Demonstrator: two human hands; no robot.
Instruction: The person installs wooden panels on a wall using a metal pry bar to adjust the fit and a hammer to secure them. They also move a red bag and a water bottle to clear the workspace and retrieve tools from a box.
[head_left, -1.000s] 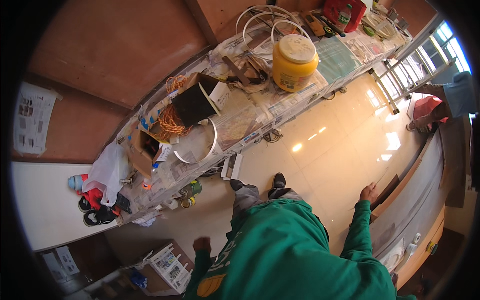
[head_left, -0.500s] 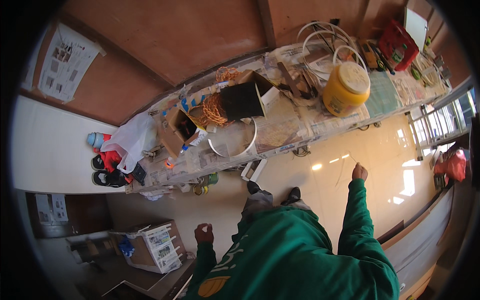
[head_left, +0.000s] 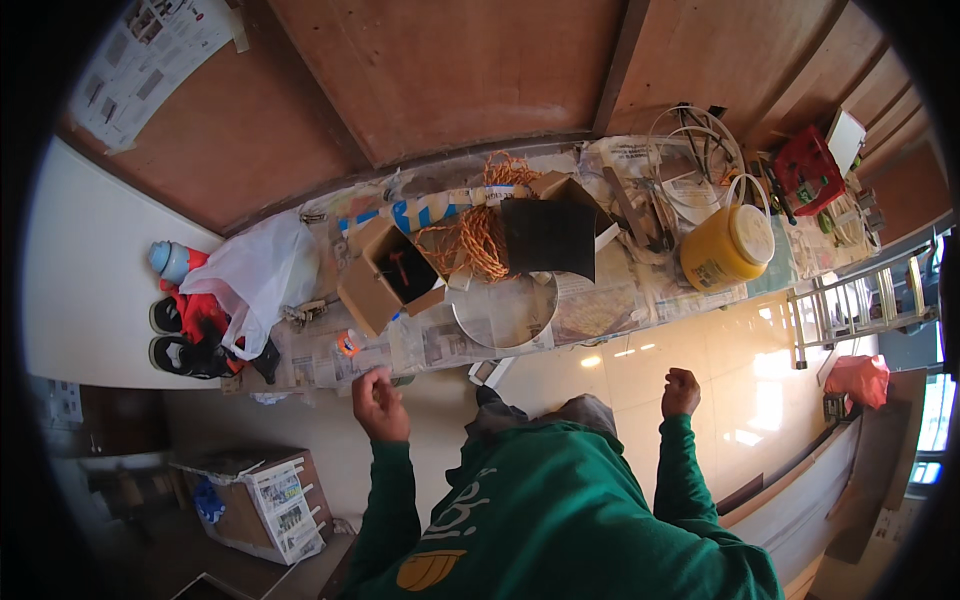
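Observation:
Just below the front edge of the newspaper-covered workbench (head_left: 600,318), my left hand (head_left: 381,408) has loosely curled fingers with gaps between them and nothing visible in them. An orange-and-white ring (head_left: 348,343) lies on the bench above it. My right hand (head_left: 681,392) is raised over the floor to the right, fingers bent closed; whether the thin strand seen earlier is still in them cannot be made out. Along the bench sit an open cardboard box (head_left: 362,293), a bundle of orange twisted cord (head_left: 484,245), a black panel (head_left: 550,240) and a thin pale hoop (head_left: 456,322).
A yellow bucket (head_left: 715,258) and a red crate (head_left: 806,172) stand on the bench's right part. White plastic bag (head_left: 262,270) and dark shoes (head_left: 180,355) are at its left end. An aluminium ladder (head_left: 850,305) is at right; a newspaper-covered box (head_left: 285,505) is lower left.
My left hand has risen toward the bench edge. My right hand has shifted left and slightly down, and the thin strand at its fingertips no longer shows. The view has turned and come nearer the bench.

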